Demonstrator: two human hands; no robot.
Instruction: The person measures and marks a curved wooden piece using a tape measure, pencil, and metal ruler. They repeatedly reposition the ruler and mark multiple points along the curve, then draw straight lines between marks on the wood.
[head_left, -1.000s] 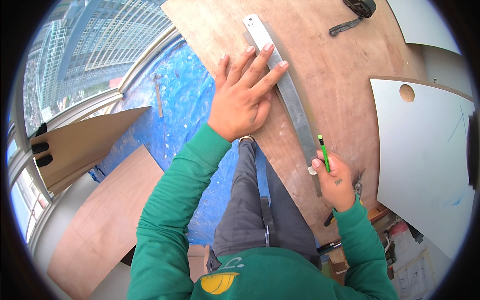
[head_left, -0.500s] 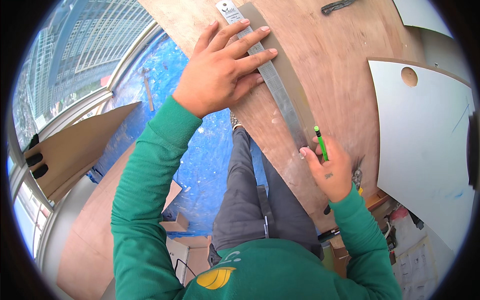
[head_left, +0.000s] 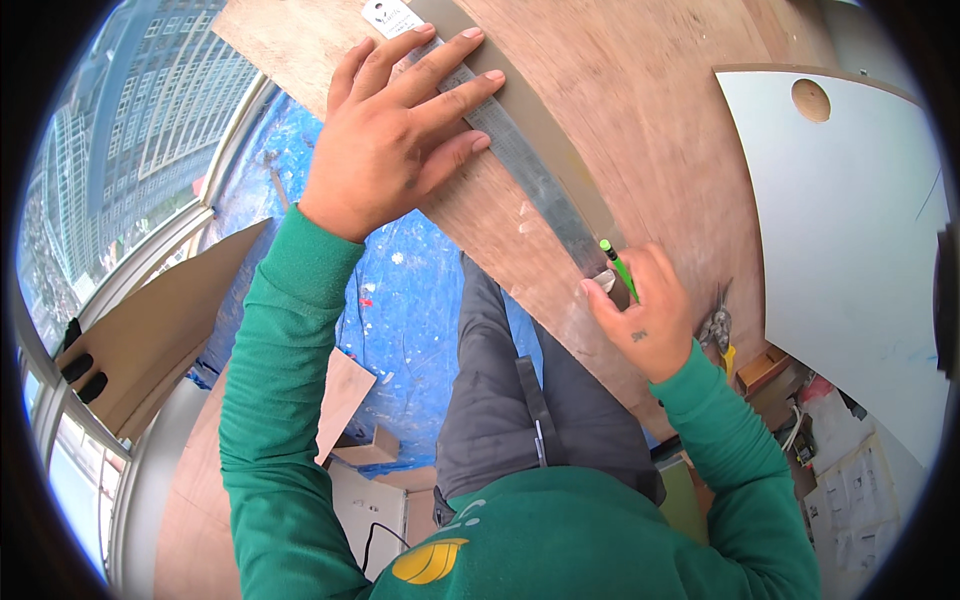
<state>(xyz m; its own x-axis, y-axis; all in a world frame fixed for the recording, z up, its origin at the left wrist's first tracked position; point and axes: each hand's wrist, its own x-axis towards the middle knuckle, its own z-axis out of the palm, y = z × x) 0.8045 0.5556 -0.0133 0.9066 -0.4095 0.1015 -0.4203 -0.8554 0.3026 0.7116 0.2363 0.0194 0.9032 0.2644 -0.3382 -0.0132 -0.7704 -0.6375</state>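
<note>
A steel ruler (head_left: 530, 170) lies along a narrow grey-brown strip (head_left: 562, 150) on a reddish plywood sheet (head_left: 650, 120). My left hand (head_left: 385, 140) is spread flat, its fingertips resting on the ruler's far part and on the strip. At the ruler's near end, my right hand (head_left: 650, 315) is closed round a green pencil (head_left: 619, 270), which sticks up between thumb and fingers. The pencil's lower part is hidden in the hand. Beside the right thumb shows a small pale bit (head_left: 603, 281) that I cannot make out.
A white board (head_left: 840, 220) with a round hole stands to the right. Near my right wrist lies a tool with a yellow handle (head_left: 729, 360). Blue sheeting (head_left: 400, 330) covers the floor, with a wood offcut (head_left: 345, 400) on it. A brown panel (head_left: 170, 320) leans by the window.
The whole view has shifted, so the ruler, strip and both hands sit further left. The left hand stays spread on the ruler, and the pencil remains in the right hand at its near end.
</note>
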